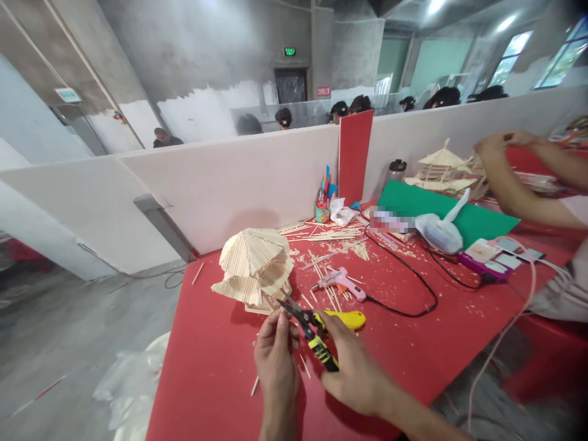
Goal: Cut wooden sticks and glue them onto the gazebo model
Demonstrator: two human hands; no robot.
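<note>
My right hand (353,370) grips the yellow-and-black handles of a pair of cutting pliers (316,327), whose dark jaws point up and left. My left hand (277,361) is closed in a pinch right at the jaws; what its fingers hold is too thin to make out. Just beyond the hands stands a small pagoda-roof model of pale wooden sticks (255,263) on the red table (220,367). A pink glue gun (342,283) lies to the right of the model, its black cord (413,288) looping away.
Loose sticks and shavings (326,236) litter the table's middle. A pen cup (323,205), red board (353,156), green sheet (413,202) and white fan (441,231) stand further back. Another person's arms (519,184) work at a second stick model (443,168), right. White partition behind.
</note>
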